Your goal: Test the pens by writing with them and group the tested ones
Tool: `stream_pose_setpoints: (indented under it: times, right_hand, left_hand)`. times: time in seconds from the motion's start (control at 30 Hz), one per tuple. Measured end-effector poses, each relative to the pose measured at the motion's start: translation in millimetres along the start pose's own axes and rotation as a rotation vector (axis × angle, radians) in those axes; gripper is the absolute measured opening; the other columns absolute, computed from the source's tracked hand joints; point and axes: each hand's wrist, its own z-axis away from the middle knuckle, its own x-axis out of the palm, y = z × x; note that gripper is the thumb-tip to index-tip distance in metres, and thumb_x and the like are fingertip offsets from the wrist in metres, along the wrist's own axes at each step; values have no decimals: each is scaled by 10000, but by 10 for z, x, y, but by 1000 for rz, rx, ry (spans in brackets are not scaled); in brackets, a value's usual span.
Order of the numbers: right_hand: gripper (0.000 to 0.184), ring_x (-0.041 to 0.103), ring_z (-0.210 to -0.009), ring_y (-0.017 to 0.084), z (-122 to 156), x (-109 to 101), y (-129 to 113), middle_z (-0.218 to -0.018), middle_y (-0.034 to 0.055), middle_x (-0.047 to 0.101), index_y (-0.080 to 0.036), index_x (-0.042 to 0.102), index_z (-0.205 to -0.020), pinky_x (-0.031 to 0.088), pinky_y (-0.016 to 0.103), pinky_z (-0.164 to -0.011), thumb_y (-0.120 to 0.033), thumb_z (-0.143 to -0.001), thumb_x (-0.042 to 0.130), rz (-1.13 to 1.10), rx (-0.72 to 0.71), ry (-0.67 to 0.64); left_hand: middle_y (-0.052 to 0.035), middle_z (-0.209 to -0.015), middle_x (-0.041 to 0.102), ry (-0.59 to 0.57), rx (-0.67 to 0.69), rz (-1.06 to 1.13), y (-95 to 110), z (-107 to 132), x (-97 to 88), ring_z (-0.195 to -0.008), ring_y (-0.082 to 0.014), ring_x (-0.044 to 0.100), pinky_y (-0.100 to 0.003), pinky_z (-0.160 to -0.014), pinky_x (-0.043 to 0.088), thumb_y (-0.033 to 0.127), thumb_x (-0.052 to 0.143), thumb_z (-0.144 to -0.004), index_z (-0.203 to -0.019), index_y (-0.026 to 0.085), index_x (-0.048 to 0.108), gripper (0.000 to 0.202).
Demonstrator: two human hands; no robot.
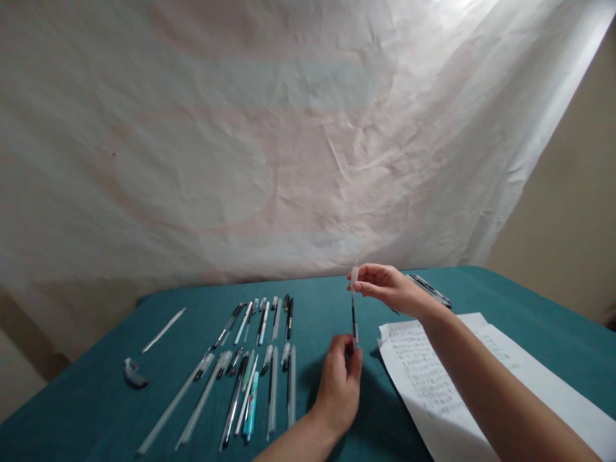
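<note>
A slim pen (355, 321) with a dark core stands nearly upright between my two hands, above the green cloth. My left hand (339, 382) is closed, thumb and fingers pinching the pen's lower end. Higher up, my right hand (387, 289) pinches a whitish translucent piece (355, 276) at the pen's top. A thin point sticks out above this piece. I cannot tell whether the piece is a cap or a grip sleeve. To the left of my hands lie rows of pens, a turquoise pen (251, 407) among them, with several caps beside the barrels.
Handwritten paper sheets (423, 375) lie under my right forearm. Behind them is a bunch of dark pens (430, 290). At the left are a white stick-like pen (163, 330) and a small grey curved object (135, 373). A pale sheet (298, 160) hangs behind the table.
</note>
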Motion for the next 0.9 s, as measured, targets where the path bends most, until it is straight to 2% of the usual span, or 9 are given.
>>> stream_pose_setpoints:
  times: [0.13, 0.33, 0.43, 0.63, 0.83, 0.9]
  right_hand:
    - [248, 556, -738, 133, 16, 11, 15, -821, 31, 622, -168, 596, -885, 422, 249, -665, -376, -750, 612, 14, 44, -67]
    - [267, 563, -744, 140, 51, 36, 47, -802, 30, 628, -147, 582, -834, 432, 265, -683, -387, -727, 629, 33, 148, -253]
    - [275, 561, -735, 137, 72, 41, 68, -789, 27, 624, -141, 581, -828, 425, 254, -666, -383, -713, 644, 21, 183, -287]
    - [270, 539, -673, 115, 188, 58, 77, -739, 11, 598, -136, 575, -805, 401, 233, -614, -377, -710, 652, 0, 195, -253]
    - [298, 504, -586, 95, 340, 172, 142, -649, -14, 551, -142, 540, -759, 378, 216, -538, -405, -693, 666, 19, 205, -69]
    - [291, 523, -608, 103, 372, 183, 150, -677, 1, 568, -141, 550, -784, 402, 226, -554, -405, -712, 650, 27, 211, -55]
  left_hand:
    - [-52, -931, 564, -1, 0, -10, -12, -9, 2, -874, -171, 523, -306, -813, 380, 350, 396, -883, -995, 175, 482, 225]
    - [-68, -979, 571, 13, -8, -13, -4, -5, -5, -914, -184, 527, -324, -830, 382, 344, 399, -881, -1007, 177, 478, 224]
    - [-74, -987, 576, 19, -14, -20, -4, -1, -6, -917, -191, 531, -335, -827, 385, 341, 395, -882, -1008, 182, 478, 220]
    - [-81, -980, 564, 1, 36, -50, -1, -6, -4, -926, -190, 520, -333, -831, 387, 320, 394, -883, -995, 179, 488, 204]
    - [-65, -929, 548, -19, 64, -74, 15, -7, 0, -880, -175, 514, -306, -810, 393, 306, 385, -885, -977, 175, 495, 194]
    - [-64, -936, 545, -18, 77, -74, 12, -9, -3, -884, -174, 513, -303, -815, 391, 303, 380, -887, -988, 179, 493, 196]
